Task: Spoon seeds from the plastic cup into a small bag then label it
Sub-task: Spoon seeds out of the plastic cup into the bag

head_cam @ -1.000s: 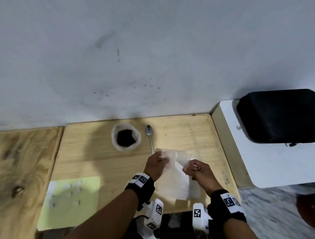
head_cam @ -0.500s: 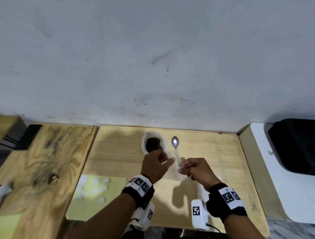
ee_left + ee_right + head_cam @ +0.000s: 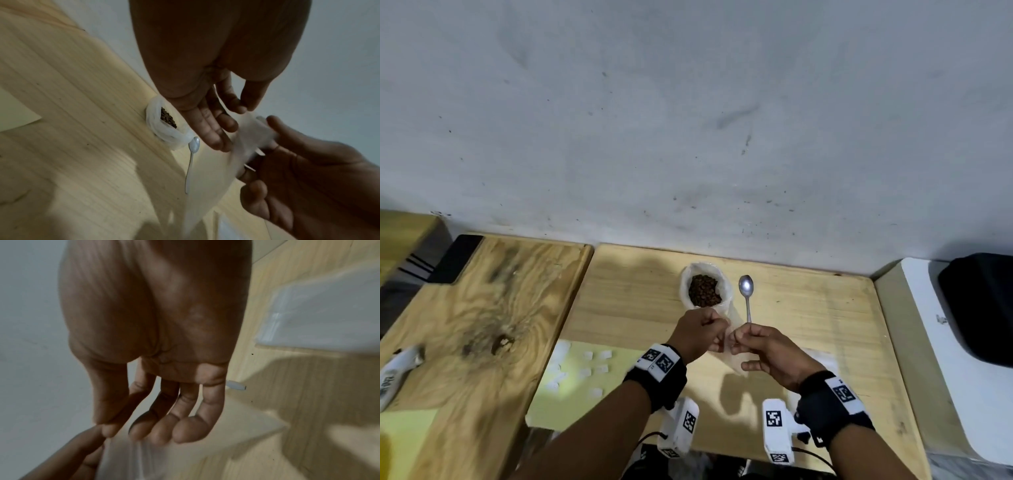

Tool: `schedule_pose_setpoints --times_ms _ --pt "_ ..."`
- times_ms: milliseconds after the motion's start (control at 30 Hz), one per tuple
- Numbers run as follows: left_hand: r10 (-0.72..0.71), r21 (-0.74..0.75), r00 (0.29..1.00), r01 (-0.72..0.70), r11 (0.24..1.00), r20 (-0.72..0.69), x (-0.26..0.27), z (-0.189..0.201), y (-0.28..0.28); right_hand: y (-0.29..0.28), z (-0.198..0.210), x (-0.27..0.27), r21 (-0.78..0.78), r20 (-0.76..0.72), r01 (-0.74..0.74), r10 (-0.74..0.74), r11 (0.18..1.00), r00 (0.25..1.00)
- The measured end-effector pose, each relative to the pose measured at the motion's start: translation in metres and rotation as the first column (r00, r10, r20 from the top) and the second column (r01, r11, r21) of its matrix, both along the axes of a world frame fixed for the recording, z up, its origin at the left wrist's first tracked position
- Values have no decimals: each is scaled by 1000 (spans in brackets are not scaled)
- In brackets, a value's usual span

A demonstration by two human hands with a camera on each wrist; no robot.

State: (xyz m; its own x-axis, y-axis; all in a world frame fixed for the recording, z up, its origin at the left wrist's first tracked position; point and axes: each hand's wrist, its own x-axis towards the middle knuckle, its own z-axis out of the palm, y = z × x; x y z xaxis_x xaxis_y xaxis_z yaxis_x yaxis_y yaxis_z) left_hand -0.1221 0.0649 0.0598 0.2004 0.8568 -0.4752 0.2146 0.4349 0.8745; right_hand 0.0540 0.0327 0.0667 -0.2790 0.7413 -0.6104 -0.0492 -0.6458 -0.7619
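Small bag (image 3: 732, 353), thin and see-through, is up off the bench (image 3: 825, 329) at lower centre of the head view, pinched at its top edge between both hands. Left hand (image 3: 700, 330) has thumb and fingers curled on one side of the mouth; right hand (image 3: 767, 346) pinches the other side, its grip closed on the plastic, lower fingers loose. In the left wrist view the film stretches between the two grips and hangs down blurred.

This looks like the opening step: pulling the mouth apart before any scooping. Plastic cup (image 3: 706, 289) of dark seeds (image 3: 704, 290) stands just above the hands, spoon (image 3: 746, 296) lying untouched beside it on the right. Next, I'd judge, one hand must keep the mouth open while the other frees itself for the spoon handle.

Compared with a second ago, the bag has come up from lying flat on the wood, and the hands have drawn closer together, nearer the cup. Label sheet (image 3: 582, 373) waits at lower left.
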Motion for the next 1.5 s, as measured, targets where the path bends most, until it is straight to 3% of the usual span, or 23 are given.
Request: schedule_pose_setpoints --times_ms 100,200,367,500,833,1000,1100,1200,1400,1500 --pt "-6 -13 999 5 1000 -37 1 2 0 3 4 -4 56 48 -47 45 997 998" --pt "74 -97 995 -67 993 67 2 3 1 6 3 -7 81 33 13 -15 997 999" --pt "150 -132 984 -136 982 95 6 2 2 7 -4 -10 222 225 31 -82 975 971" --pt "238 -170 962 -214 962 136 9 0 4 8 -7 -11 292 271 20 -103 956 957" --pt "148 -108 986 -139 984 80 7 0 14 13 -20 -8 423 394 -64 -120 904 911" --pt "-127 90 980 142 986 -155 4 1 14 15 -25 -12 467 473 -63 -189 882 860" --pt "-162 203 935 234 951 -317 0 3 17 17 -27 -11 488 496 -4 -274 873 824" --pt "-185 278 910 299 913 -370 -1 4 16 22 -21 -3 499 481 89 -361 862 799" --pt "-66 468 957 197 862 -282 -1 -9 9 34 -3 4 478 387 80 -292 874 874" --pt "-130 501 903 342 795 -409 -5 -8 10 35 4 4 467 324 36 -209 883 923"
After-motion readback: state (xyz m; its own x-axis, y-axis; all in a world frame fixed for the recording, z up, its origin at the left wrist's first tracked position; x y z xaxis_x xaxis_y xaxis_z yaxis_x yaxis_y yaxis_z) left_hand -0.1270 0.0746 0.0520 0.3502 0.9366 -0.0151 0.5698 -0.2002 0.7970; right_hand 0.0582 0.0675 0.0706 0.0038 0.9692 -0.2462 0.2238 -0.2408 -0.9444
